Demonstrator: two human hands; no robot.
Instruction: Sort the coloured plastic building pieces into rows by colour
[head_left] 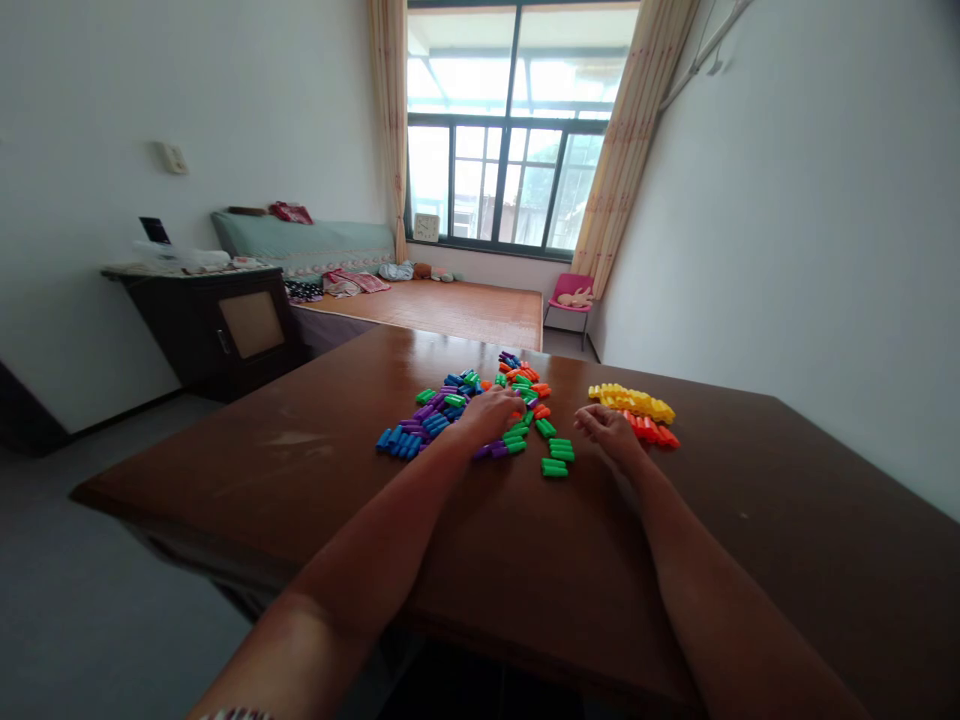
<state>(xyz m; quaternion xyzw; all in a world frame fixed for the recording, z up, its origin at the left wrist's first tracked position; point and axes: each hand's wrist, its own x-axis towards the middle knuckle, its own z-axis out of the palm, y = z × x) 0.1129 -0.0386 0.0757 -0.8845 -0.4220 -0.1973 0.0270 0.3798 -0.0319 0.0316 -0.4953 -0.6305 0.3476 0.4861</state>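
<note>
A loose heap of small plastic tube-shaped pieces in blue, purple, green and orange lies on the brown table (465, 560). Over this heap is my left hand (491, 412), its fingers curled down among the pieces; what the fingertips grip is hidden. Several green pieces (561, 450) lie apart, between my two hands. My right hand (606, 430) rests low over the table with thumb and fingers drawn together, and I cannot make out anything in them. Just beyond it are a row of yellow pieces (634, 401) and a row of orange-red pieces (654, 431). Blue pieces (399, 442) sit at the heap's left edge.
The table's far edge faces a bed (465, 305) below a window (510, 180). A dark cabinet (225, 320) stands to the left. A pink chair (571, 293) is by the right wall. White walls rise on both sides.
</note>
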